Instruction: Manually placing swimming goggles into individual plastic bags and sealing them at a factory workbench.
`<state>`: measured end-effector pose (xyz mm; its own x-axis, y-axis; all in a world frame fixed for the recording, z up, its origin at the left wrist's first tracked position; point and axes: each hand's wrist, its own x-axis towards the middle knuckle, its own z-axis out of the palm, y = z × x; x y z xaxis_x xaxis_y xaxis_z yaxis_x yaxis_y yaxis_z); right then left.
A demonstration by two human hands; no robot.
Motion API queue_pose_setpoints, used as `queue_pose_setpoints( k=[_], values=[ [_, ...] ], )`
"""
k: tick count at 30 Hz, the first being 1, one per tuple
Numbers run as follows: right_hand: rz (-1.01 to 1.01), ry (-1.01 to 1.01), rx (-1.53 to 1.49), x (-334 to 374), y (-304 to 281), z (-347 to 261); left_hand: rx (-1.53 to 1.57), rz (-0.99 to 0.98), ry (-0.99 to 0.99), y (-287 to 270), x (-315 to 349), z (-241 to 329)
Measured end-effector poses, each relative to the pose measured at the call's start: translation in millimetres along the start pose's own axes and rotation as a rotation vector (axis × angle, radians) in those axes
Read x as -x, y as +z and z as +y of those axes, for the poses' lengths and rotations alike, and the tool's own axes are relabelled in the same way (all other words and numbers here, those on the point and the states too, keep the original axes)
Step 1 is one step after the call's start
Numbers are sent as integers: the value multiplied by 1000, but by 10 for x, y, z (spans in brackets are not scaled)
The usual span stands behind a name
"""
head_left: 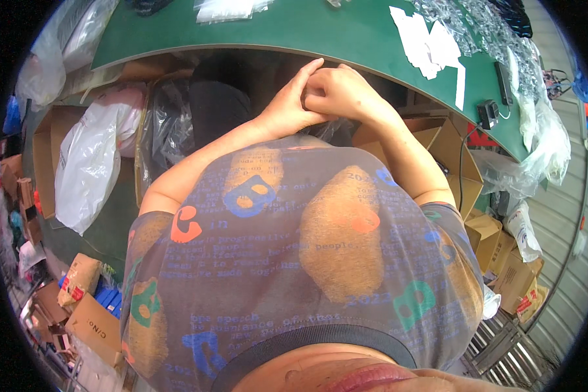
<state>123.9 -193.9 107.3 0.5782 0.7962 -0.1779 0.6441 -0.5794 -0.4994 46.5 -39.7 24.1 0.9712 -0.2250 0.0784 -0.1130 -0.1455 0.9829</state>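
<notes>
My two hands meet in front of my body, just off the near edge of the green table (294,29). One finger of my left hand (290,104) is stretched out, pointing away from me, while its other fingers are partly hidden behind my right hand. Curled into a fist, my right hand (346,95) rests against the left one. No object shows in or between the hands. White paper slips (428,49) lie on the table to the right, and a clear plastic packet stack (232,9) lies at its far side.
A white plastic bag (88,170) hangs over an open carton (46,140) at my left. Crumpled clear plastic (545,140) drapes off the table's right end, near a small black device (487,114) with a cable. Cardboard boxes (519,274) stand low on the right.
</notes>
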Motion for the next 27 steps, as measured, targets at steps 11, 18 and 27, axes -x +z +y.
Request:
queue_pose_setpoints(
  k=[11,18,27],
  values=[
    [250,82,-274,432,115,317,154,51,-101,-243,16,18],
    [357,-102,-142,511,160,256,17,-45,64,-317,-58,28],
    [228,-235,-145,770,-90,65,-405,-177,273,-567,113,620]
  ],
)
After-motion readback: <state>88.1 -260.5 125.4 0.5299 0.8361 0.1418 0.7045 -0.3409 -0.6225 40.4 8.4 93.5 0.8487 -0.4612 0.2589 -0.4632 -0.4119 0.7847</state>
